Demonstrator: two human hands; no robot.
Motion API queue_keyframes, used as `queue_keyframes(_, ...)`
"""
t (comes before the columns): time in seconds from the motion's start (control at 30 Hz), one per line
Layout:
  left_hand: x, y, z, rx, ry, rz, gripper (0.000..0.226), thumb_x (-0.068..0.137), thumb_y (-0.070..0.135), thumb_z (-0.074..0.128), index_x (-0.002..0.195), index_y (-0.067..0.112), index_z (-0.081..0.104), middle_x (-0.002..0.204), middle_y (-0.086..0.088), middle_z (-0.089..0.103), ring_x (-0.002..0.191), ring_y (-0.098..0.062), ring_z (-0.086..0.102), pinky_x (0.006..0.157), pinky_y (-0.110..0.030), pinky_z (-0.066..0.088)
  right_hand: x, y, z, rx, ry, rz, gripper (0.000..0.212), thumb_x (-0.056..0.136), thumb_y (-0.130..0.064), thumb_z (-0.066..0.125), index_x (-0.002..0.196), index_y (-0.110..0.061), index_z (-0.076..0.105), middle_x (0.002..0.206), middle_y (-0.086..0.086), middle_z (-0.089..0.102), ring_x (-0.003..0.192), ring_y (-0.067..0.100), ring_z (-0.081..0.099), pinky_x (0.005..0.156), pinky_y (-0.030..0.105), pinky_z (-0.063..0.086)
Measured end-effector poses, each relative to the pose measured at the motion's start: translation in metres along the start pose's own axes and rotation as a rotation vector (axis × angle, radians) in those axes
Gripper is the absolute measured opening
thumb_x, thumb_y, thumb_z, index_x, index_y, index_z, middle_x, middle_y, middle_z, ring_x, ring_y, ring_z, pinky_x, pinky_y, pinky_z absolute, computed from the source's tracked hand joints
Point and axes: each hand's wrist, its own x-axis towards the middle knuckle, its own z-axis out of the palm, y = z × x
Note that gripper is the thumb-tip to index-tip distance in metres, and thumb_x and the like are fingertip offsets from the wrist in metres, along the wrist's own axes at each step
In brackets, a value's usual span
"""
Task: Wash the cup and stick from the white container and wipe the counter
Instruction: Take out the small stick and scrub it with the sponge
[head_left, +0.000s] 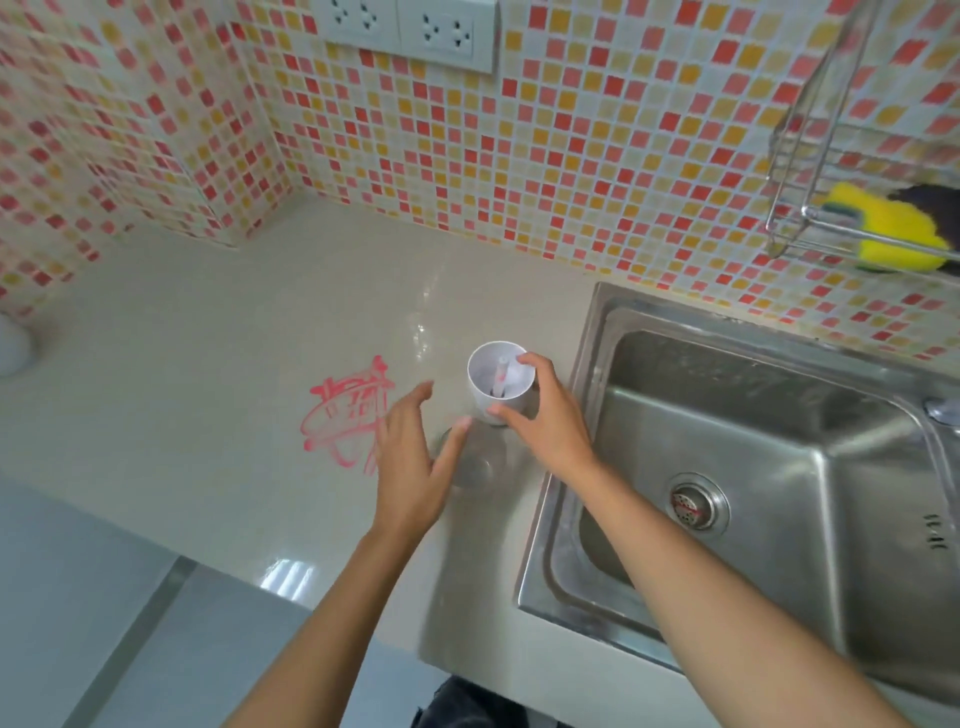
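Container (500, 382) within right hand's (545, 415) fingers

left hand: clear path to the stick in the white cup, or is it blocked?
Probably yes. The left hand hovers open beside the white cup, whose mouth is open at the top with the stick standing inside. The right hand holds the cup's rim and side, crowding that side only.

A home kitchen corner.
Steel sink (753, 467) set in a beige counter (208, 364), mosaic tile wall (571, 156), sockets (410, 26), sponge (893, 228) in a wire rack (810, 171).
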Motion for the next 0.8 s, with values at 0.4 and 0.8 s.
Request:
queue_keyframes(0.4,0.122,0.035,0.016,0.440,-0.471,0.624,0.023,0.095,0.015,0.057,0.114,0.018,0.070,0.100,-0.005,0.068,0.092,-0.030,0.052,0.082,-0.038,0.045,0.003,-0.005,0.002,-0.042,-0.050,0.096,0.088,0.078,-0.041,0.076,0.147,-0.033,0.022,0.140,-0.004,0.051,0.125,0.016,0.049,0.102,0.033,0.042)
queue_keyframes(0.8,0.135,0.060,0.007,0.317,-0.249,0.610,0.018,0.092,0.024,0.063,0.101,0.014,0.075,0.087,-0.004,0.072,0.082,-0.023,0.053,0.074,-0.026,0.037,0.006,-0.010,-0.005,-0.137,-0.107,0.148,0.102,0.080,-0.028,0.075,0.153,-0.028,0.004,0.156,0.001,0.028,0.138,0.025,0.035,0.109,0.040,0.036)
